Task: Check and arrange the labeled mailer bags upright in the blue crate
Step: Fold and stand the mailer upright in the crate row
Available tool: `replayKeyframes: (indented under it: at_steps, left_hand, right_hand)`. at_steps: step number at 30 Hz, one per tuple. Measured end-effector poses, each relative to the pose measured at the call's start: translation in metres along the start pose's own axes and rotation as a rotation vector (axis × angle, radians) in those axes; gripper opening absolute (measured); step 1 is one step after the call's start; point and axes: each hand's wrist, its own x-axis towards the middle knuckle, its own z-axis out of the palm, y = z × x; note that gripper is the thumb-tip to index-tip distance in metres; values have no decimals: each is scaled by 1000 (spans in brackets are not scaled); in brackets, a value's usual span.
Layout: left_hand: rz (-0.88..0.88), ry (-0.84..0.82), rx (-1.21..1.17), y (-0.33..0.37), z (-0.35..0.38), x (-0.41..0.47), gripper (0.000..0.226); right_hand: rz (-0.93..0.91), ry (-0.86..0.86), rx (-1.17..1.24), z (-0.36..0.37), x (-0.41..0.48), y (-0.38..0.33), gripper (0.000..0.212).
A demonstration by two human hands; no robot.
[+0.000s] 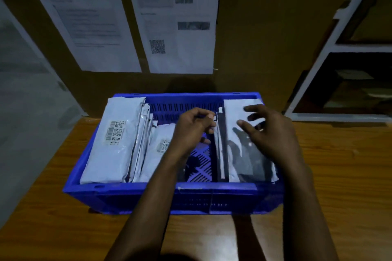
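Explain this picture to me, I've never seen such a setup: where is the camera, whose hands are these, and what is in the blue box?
No machine here: a person works with bare hands, and the one picture comes from a camera worn on the head, looking down. A blue crate stands on a wooden table. Inside, a left stack of mailer bags leans, its front bag showing a barcode label; a right stack of mailer bags stands opposite. The left hand curls its fingers at the top edge of a right-stack bag; whether it pinches it is unclear. The right hand, fingers spread, is over the right stack, holding nothing.
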Motion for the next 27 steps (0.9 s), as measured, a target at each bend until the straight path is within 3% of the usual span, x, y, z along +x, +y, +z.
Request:
replayKeyframes:
  at_steps: [4, 8, 16, 22, 27]
  left_hand:
    - [-66, -55, 127, -9, 34, 5, 5]
    - [-154, -134, 212, -12, 55, 8, 23]
    - [-162, -38, 225, -13, 71, 1, 36]
    - [-33, 51, 123, -11, 65, 2, 23]
    - [141, 59, 267, 15, 41, 11, 21]
  right_hand:
    - [111, 41, 49, -17, -7, 26, 40]
    - [169, -11, 62, -12, -14, 34, 45]
    - [152, -67, 8, -2, -17, 32, 45]
    - [157, -48, 125, -6, -21, 30, 49]
    - [127, 42, 252, -14, -18, 20, 58]
